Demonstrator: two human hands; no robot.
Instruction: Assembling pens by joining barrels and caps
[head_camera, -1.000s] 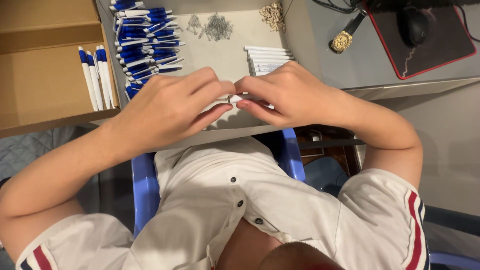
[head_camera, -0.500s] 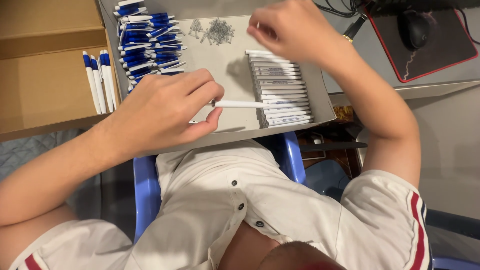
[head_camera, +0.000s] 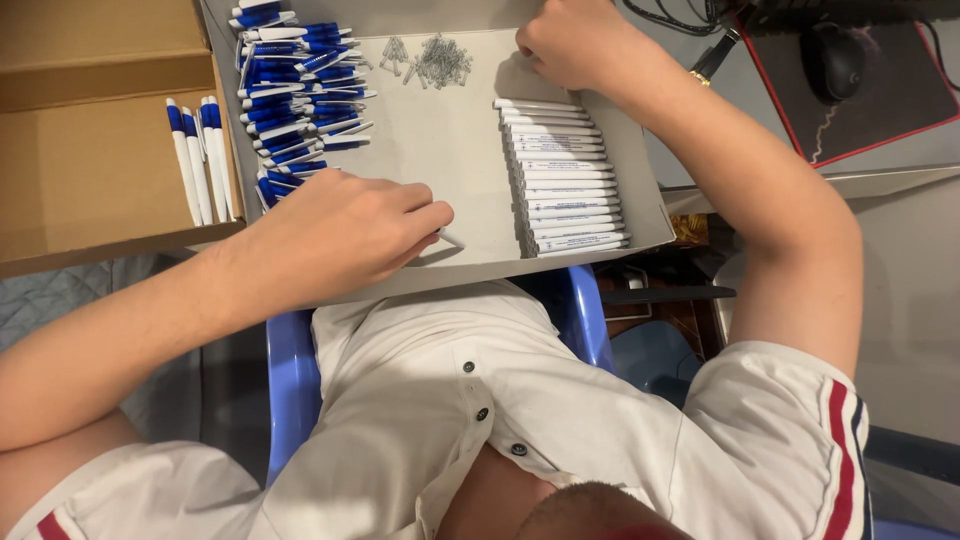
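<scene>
Carrier: shallow grey tray, centre-top of frame. On it: heap of blue-and-white pen parts upper left, small pile of metal springs top centre, neat row of white pen barrels along right side. Cardboard box at left edge, finished pens inside

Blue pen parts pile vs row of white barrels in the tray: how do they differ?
The blue pen parts lie heaped and crisscrossed at the tray's left; the white barrels lie in a neat parallel row at its right. The pile shows blue and white; the barrels are plain white with faint print. The left hand rests near the pile, the right hand above the row. Both sit in one tray.
</scene>
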